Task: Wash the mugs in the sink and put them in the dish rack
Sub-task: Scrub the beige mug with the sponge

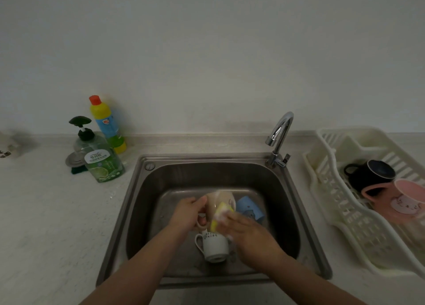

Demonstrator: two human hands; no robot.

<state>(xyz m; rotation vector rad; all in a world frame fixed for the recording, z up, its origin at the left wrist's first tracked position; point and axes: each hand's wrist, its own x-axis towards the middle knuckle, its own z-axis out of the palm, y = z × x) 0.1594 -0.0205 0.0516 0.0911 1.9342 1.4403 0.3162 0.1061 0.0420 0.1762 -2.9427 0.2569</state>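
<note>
Mug [219, 203] gripped in my left hand [188, 215], right hand [247, 230] pressing sponge [220, 215] against it: scrubbing; next I'd rinse it under tap [279, 132]

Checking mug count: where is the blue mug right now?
In the head view, the blue mug lies in the sink, at its right, just beyond the right hand and right of the beige mug.
</note>
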